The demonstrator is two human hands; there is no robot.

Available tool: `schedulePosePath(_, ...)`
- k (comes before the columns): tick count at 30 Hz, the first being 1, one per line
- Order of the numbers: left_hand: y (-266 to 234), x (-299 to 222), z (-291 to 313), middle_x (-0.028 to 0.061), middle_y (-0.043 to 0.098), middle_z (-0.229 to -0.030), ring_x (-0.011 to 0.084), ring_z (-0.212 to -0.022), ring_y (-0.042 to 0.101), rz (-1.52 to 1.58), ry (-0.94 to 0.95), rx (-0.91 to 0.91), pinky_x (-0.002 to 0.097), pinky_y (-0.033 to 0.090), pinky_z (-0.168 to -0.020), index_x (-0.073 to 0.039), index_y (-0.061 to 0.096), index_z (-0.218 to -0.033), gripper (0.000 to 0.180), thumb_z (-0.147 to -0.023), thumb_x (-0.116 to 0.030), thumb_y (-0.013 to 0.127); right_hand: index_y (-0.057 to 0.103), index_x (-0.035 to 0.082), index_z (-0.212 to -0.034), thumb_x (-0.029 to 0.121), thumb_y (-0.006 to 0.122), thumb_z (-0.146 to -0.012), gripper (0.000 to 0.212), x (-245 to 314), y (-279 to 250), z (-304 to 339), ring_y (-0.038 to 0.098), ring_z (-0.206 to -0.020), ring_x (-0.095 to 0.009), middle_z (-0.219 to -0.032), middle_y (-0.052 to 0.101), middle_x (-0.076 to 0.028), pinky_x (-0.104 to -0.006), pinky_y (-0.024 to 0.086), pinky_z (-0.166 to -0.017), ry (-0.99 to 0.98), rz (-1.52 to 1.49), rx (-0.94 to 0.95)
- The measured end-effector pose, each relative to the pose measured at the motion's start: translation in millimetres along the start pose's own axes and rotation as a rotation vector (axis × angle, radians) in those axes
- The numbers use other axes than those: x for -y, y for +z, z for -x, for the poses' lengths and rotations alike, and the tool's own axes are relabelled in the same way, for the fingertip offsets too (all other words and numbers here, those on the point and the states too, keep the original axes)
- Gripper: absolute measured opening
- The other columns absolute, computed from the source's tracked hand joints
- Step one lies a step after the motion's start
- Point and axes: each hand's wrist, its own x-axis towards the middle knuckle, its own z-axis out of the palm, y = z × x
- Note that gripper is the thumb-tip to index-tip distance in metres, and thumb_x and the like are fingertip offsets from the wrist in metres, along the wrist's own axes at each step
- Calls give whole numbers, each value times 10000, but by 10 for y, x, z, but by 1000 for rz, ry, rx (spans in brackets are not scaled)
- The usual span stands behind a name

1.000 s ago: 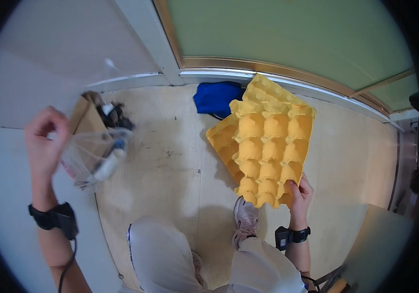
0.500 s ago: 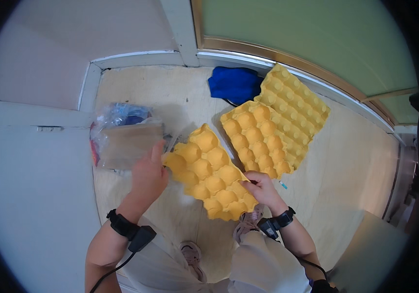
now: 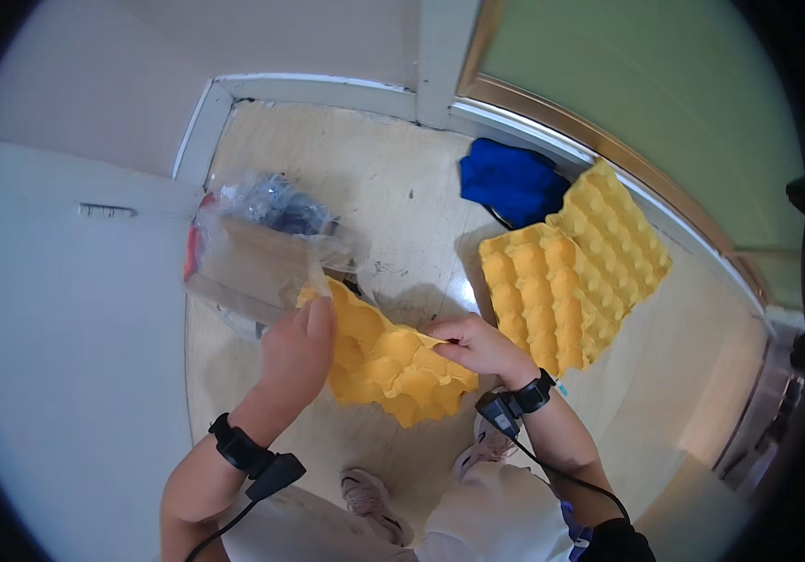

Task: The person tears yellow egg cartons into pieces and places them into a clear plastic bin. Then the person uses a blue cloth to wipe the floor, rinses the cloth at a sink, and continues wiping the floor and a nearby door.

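Observation:
My left hand is closed on the left end of a yellow egg tray. My right hand pinches its upper right edge, thumb pointing left. The tray hangs tilted over my shoes, its bumpy cups facing me. Just beyond my left hand lies a clear plastic bag with a brown cardboard piece in it. A strip of the plastic reaches my left fingers; whether they grip it, I cannot tell.
On the floor at the right, a yellow egg tray piece overlaps a larger yellow egg tray. A blue cloth item lies behind them by the green-paneled door. A pale door stands at the left.
The held egg tray has tipped, its upper edge now nearer level, and moved left toward the plastic bag. My right hand has moved slightly up and left. The view has shifted.

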Motion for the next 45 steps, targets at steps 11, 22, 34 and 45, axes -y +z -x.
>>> schedulePosePath(11, -172, 184, 250, 47, 515, -731, 190, -620, 556, 26, 220, -24, 293, 455, -501, -30, 545, -988, 256, -741, -91, 570, 612, -19, -926, 37, 556, -798, 151, 157, -93, -384, 583, -718, -292, -816, 605, -150, -315, 463, -657, -16, 94, 88)
schedulePosePath(22, -66, 97, 597, 102, 567, -760, 291, -660, 584, 54, -153, 64, 391, 480, -553, -44, 526, -882, 193, -706, -21, 604, 659, -21, -997, 94, 601, -885, 171, 23, 176, -438, 563, -721, -54, -792, 654, -10, -206, 458, -658, 268, -409, -162)
schedulePosePath(34, 16, 72, 513, 97, 571, -771, 286, -660, 588, 257, -231, -9, 370, 466, -548, -60, 513, -902, 212, -741, -62, 650, 518, -3, -1188, 90, 679, -749, 477, 140, -242, 777, 500, -1057, -341, -1106, 532, -172, -411, 407, -909, 4, 958, -922)
schedulePosePath(45, -29, -109, 174, 124, 522, -1126, 315, -1039, 500, 29, 94, -38, 411, 390, -865, -98, 549, -1077, 412, -684, -95, 673, 546, 9, -1098, 167, 654, -788, 365, -213, 551, 74, 565, -897, -337, -1009, 577, -172, -376, 476, -768, 9, 436, -359)
